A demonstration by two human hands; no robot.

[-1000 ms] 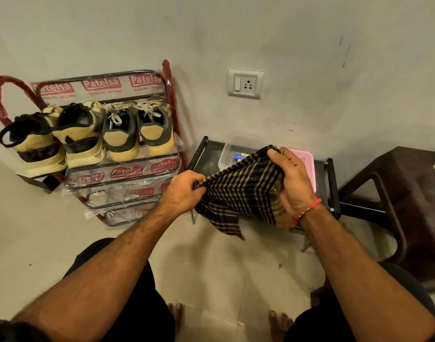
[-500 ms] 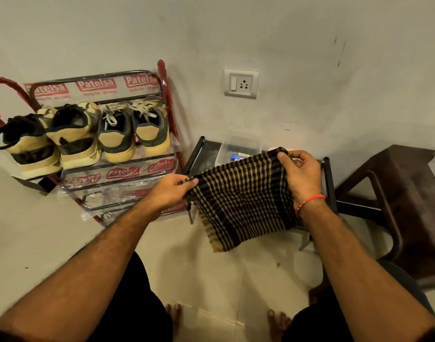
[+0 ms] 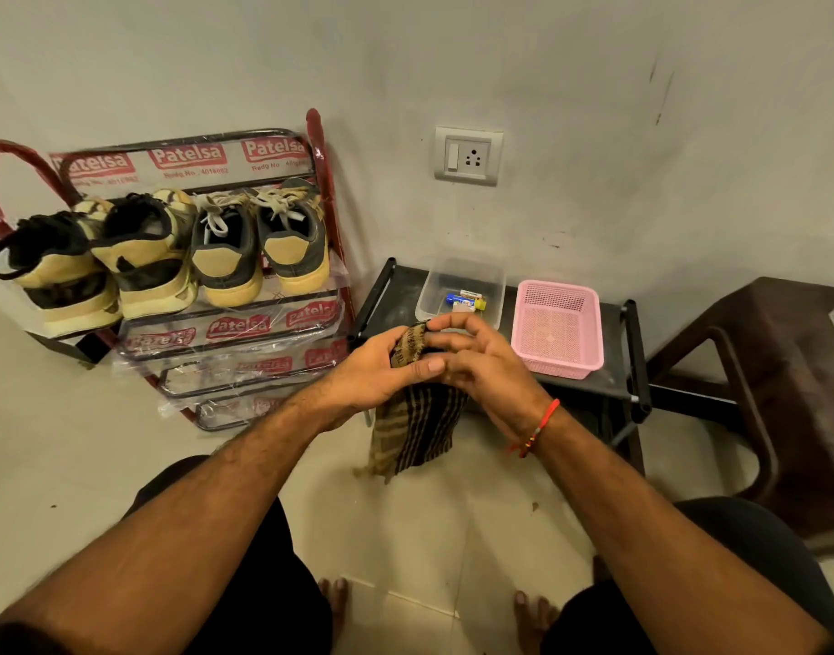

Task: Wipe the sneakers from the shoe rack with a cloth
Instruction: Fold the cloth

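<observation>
A black-and-tan checked cloth [image 3: 417,427] hangs folded in front of me, its top edge held between both hands. My left hand [image 3: 377,371] grips the upper fold with thumb and fingers. My right hand [image 3: 476,366] touches the cloth's top with its fingers spread and only lightly bent. To the left stands a red-and-black shoe rack [image 3: 235,328] wrapped in plastic. Its top shelf holds several sneakers: a tan-and-black pair [image 3: 88,262] at the left and a grey-and-tan pair [image 3: 259,248] beside it, heels toward me.
A low black stand [image 3: 634,352] behind my hands carries a clear plastic box [image 3: 462,288] with small items and a pink basket [image 3: 556,328]. A dark brown plastic chair [image 3: 774,385] stands at the right. A wall socket [image 3: 468,156] sits above. My bare feet are on the tiled floor.
The cloth was spread wide between my hands; now my hands have come together and the cloth hangs folded in a narrow strip. The pink basket has come into view.
</observation>
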